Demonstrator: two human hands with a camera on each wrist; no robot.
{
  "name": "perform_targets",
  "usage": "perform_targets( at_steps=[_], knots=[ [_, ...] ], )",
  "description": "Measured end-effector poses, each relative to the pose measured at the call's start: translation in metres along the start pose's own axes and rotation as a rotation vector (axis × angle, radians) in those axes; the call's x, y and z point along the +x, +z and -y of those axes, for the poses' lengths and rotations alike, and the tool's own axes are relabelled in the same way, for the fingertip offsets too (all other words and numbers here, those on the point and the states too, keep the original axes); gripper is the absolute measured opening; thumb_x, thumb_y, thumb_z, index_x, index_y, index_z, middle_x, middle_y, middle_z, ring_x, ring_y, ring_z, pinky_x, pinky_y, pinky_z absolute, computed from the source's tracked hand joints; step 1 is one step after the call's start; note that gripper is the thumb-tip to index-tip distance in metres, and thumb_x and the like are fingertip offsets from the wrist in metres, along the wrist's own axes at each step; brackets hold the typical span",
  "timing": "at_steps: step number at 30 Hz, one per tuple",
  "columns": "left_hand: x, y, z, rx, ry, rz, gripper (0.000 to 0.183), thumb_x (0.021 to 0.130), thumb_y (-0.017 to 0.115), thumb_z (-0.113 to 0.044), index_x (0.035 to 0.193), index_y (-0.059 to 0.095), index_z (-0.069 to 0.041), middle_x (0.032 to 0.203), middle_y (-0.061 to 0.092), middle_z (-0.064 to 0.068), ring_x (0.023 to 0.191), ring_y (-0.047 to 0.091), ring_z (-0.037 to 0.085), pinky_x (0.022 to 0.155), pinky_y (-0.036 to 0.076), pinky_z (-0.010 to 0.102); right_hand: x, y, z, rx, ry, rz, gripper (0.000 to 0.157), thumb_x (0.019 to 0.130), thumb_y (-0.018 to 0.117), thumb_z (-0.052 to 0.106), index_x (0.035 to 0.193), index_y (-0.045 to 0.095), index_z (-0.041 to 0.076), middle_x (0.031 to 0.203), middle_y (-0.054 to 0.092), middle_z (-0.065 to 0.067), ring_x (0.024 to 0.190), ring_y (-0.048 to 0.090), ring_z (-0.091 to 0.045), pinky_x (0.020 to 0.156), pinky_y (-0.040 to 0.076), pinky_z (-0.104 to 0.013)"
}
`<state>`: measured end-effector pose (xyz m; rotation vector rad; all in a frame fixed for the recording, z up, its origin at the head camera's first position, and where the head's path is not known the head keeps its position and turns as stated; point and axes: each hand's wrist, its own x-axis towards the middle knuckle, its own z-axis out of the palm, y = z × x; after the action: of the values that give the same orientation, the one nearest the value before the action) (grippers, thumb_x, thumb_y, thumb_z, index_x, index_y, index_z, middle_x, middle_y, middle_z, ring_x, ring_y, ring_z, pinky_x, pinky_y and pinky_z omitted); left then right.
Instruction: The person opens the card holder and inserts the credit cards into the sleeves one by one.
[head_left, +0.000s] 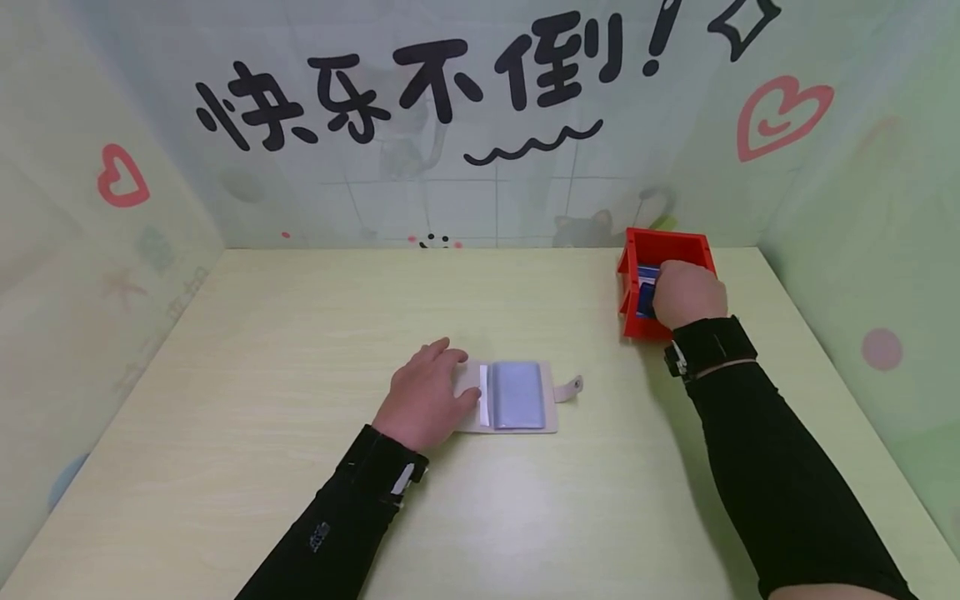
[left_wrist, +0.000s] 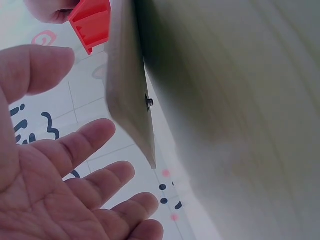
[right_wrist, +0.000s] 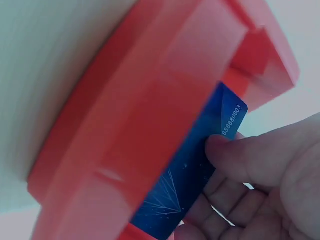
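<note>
My right hand (head_left: 688,296) reaches into a red plastic bin (head_left: 628,292) at the back right. In the right wrist view it pinches a dark blue card (right_wrist: 187,172) with printed white digits, thumb on the front and fingers behind. Part of the card is hidden by the bin wall. Spread open in the middle of the table lies a pale card holder (head_left: 551,421) with translucent sleeves (head_left: 517,396) and a snap strap (head_left: 568,389). My left hand (head_left: 423,396) is at its left side, fingers relaxed and spread, covering part of the cover.
The light wooden table (head_left: 285,350) carries the holder and the bin. A printed backdrop (head_left: 450,200) rises behind its far edge, and similar panels stand at the left and right sides.
</note>
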<state>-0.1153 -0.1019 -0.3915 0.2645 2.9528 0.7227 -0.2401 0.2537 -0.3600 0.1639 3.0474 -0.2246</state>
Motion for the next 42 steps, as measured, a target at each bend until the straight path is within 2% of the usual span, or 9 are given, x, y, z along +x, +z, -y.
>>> perform_targets(
  at_steps=[7, 14, 17, 22, 26, 29, 33, 37, 42],
  knots=[
    [0.000, -0.001, 0.000, -0.019, 0.004, 0.002, 0.051, 0.100, 0.067, -0.032, 0.144, 0.060, -0.008, 0.163, 0.044, 0.019, 0.154, 0.038, 0.045, 0.122, 0.034, 0.065, -0.013, -0.015, 0.004, 0.066, 0.040, -0.063, 0.038, 0.090, 0.072, 0.007, 0.126, 0.064, -0.005, 0.119, 0.070, -0.028, 0.099, 0.062, -0.047, 0.096, 0.056, -0.066],
    [0.001, -0.001, -0.001, -0.038, 0.036, -0.022, 0.057, 0.100, 0.067, -0.032, 0.150, 0.054, -0.007, 0.163, 0.044, 0.018, 0.154, 0.039, 0.040, 0.122, 0.036, 0.063, -0.040, -0.040, 0.017, 0.395, 0.120, -0.127, 0.046, 0.104, 0.054, 0.012, 0.148, 0.053, -0.001, 0.139, 0.056, -0.028, 0.120, 0.050, -0.049, 0.103, 0.052, -0.068],
    [0.003, -0.001, -0.001, -0.062, 0.059, -0.038, 0.061, 0.100, 0.066, -0.031, 0.153, 0.049, -0.006, 0.160, 0.048, 0.016, 0.151, 0.044, 0.035, 0.121, 0.038, 0.059, -0.054, -0.043, 0.030, 0.480, 0.077, -0.184, 0.041, 0.109, 0.050, 0.015, 0.147, 0.055, -0.001, 0.140, 0.057, -0.027, 0.121, 0.052, -0.047, 0.103, 0.052, -0.067],
    [0.003, -0.003, -0.002, -0.126, 0.065, -0.049, 0.069, 0.101, 0.066, -0.032, 0.159, 0.041, -0.005, 0.160, 0.049, 0.015, 0.148, 0.048, 0.035, 0.123, 0.037, 0.057, -0.073, -0.036, 0.050, 0.583, -0.023, -0.256, 0.033, 0.109, 0.055, 0.015, 0.138, 0.060, -0.001, 0.132, 0.065, -0.024, 0.114, 0.062, -0.043, 0.100, 0.056, -0.062],
    [0.003, -0.003, -0.003, -0.165, 0.048, -0.048, 0.075, 0.101, 0.067, -0.034, 0.162, 0.035, -0.005, 0.163, 0.047, 0.016, 0.155, 0.040, 0.038, 0.126, 0.033, 0.057, -0.081, -0.022, 0.061, 0.673, -0.066, -0.225, 0.034, 0.106, 0.063, 0.017, 0.137, 0.062, 0.004, 0.127, 0.069, -0.019, 0.112, 0.064, -0.037, 0.100, 0.057, -0.059],
    [0.003, -0.003, -0.004, -0.191, 0.039, -0.045, 0.077, 0.101, 0.067, -0.035, 0.164, 0.033, -0.007, 0.161, 0.050, 0.015, 0.152, 0.044, 0.036, 0.125, 0.036, 0.054, -0.083, -0.011, 0.068, 0.730, -0.084, -0.191, 0.035, 0.104, 0.066, 0.018, 0.137, 0.063, 0.005, 0.122, 0.070, -0.017, 0.108, 0.064, -0.034, 0.100, 0.059, -0.054],
    [0.003, -0.004, -0.007, -0.232, 0.029, -0.037, 0.078, 0.101, 0.068, -0.035, 0.165, 0.031, -0.010, 0.157, 0.054, 0.013, 0.146, 0.052, 0.032, 0.121, 0.042, 0.051, -0.084, 0.001, 0.075, 0.817, -0.115, -0.128, 0.039, 0.104, 0.066, 0.015, 0.141, 0.061, 0.005, 0.114, 0.069, -0.016, 0.099, 0.064, -0.029, 0.089, 0.062, -0.035],
    [0.003, -0.003, -0.011, -0.280, 0.015, -0.016, 0.078, 0.102, 0.067, -0.036, 0.166, 0.029, -0.012, 0.155, 0.057, 0.009, 0.143, 0.055, 0.032, 0.119, 0.045, 0.052, -0.085, 0.012, 0.082, 0.928, -0.132, -0.049, 0.050, 0.103, 0.067, 0.012, 0.151, 0.052, 0.010, 0.111, 0.069, -0.015, 0.093, 0.065, -0.027, 0.079, 0.058, -0.020],
    [0.003, 0.001, -0.017, -0.349, 0.016, 0.004, 0.077, 0.102, 0.068, -0.035, 0.166, 0.031, -0.014, 0.149, 0.063, 0.007, 0.139, 0.060, 0.030, 0.112, 0.051, 0.051, -0.088, 0.025, 0.093, 1.042, -0.133, 0.056, 0.057, 0.105, 0.064, 0.011, 0.159, 0.046, 0.016, 0.111, 0.066, -0.015, 0.095, 0.066, -0.027, 0.081, 0.059, -0.019]
  ],
)
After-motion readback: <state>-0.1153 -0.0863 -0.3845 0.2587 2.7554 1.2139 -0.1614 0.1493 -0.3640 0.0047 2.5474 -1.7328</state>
